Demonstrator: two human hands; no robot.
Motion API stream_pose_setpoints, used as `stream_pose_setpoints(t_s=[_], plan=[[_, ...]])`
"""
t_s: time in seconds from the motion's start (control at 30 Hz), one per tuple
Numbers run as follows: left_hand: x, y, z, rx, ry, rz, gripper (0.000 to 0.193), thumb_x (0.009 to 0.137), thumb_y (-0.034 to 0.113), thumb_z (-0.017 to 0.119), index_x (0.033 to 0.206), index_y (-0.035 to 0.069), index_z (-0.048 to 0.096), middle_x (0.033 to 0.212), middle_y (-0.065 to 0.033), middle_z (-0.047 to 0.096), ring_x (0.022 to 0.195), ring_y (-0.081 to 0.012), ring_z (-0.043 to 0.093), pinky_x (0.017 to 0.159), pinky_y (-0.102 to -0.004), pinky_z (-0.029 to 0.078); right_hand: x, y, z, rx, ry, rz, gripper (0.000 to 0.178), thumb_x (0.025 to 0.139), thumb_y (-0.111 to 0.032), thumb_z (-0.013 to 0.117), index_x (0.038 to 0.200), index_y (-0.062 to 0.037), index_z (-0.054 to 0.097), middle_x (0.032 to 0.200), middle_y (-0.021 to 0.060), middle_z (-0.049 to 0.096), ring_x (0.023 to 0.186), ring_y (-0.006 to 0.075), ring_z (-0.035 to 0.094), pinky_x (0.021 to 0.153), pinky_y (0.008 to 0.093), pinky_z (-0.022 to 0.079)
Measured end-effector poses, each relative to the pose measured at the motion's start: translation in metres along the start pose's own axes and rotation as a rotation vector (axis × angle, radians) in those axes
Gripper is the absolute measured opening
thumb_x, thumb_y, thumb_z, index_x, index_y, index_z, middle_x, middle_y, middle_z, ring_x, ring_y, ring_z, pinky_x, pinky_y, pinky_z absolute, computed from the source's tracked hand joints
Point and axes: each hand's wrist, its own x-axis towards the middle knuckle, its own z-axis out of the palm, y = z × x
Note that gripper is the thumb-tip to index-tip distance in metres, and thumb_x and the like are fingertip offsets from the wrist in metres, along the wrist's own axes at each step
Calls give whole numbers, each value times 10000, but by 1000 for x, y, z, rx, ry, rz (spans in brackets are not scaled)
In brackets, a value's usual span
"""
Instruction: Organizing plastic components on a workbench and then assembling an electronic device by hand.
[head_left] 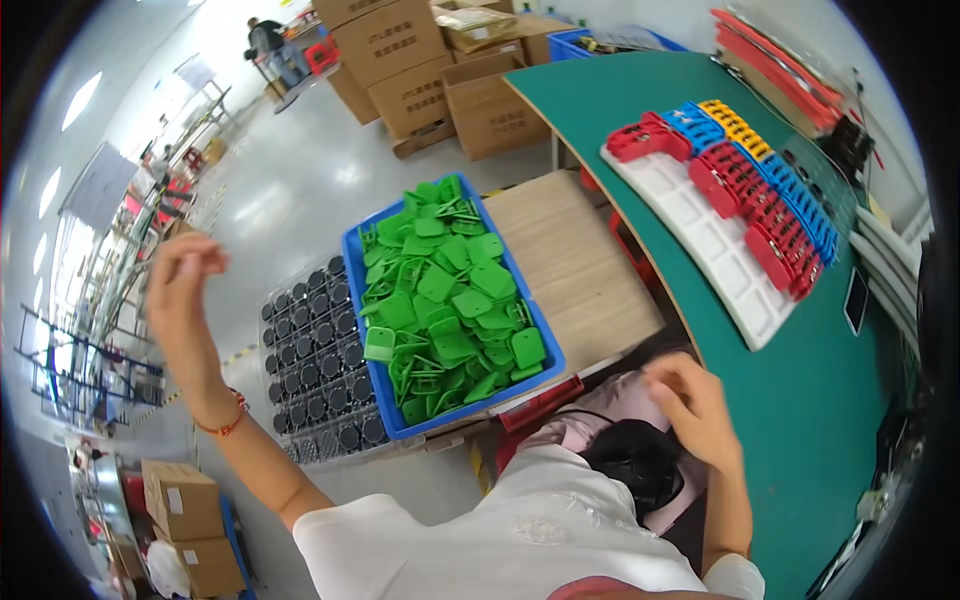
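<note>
Green plastic pieces (pixel 440 285) lie in a loose heap inside the blue bin (pixel 478 402), flat and glossy, with rounded corners; some show small holes, others slim prongs or ribs. They are tipped at many angles and overlap, so the lower ones are hidden.

The left hand (pixel 181 285) is raised to the left of the blue bin, well apart from it, its fingers loosely bent and partly open; nothing shows in it. The right hand (pixel 697 408) is to the right of the bin, near the worktop edge, half curled; whether it has hold of anything I cannot tell.

Just left of the bin are black round parts (pixel 317 350) in clear trays, partly covered by the bin's side. A wood-grain board (pixel 570 265) extends to the bin's right. Farther right of the bin, the green worktop (pixel 790 440) carries a white compartmented tray (pixel 702 258) with rows of red, blue and yellow pieces (pixel 745 180). Cardboard boxes (pixel 405 65) stand beyond the bin.
</note>
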Motion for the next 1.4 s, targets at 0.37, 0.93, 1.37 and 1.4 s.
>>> stream_pose_setpoints(t_s=[0.37,0.93,1.37,1.4], plan=[[73,-325,73,713,-521,-39,284,860,232,450,991,8,563,940,-174,597,863,-258,575,755,-316,428,30,89,127,443,-577,735,716,827,-587,342,879,87,578,806,180,625,612,226,624,527,290,494],[127,-334,211,172,-670,-161,83,698,79,590,676,5,559,582,9,500,546,-104,418,506,-270,339,16,35,140,363,218,93,413,814,-295,569,550,24,579,498,97,578,441,131,570,413,237,447],[170,-72,275,-84,-1048,-33,143,779,101,579,776,-37,618,691,-10,583,596,-76,502,552,-211,382,-73,-29,15,842,898,31,337,799,-272,577,584,-15,548,476,97,553,329,130,510,285,201,391],[169,-51,282,-120,-1075,3,141,782,100,575,777,-35,619,697,-13,588,603,-72,507,554,-206,382,-86,-37,10,845,958,26,325,800,-269,574,596,-17,549,474,91,551,326,122,503,276,197,381]])
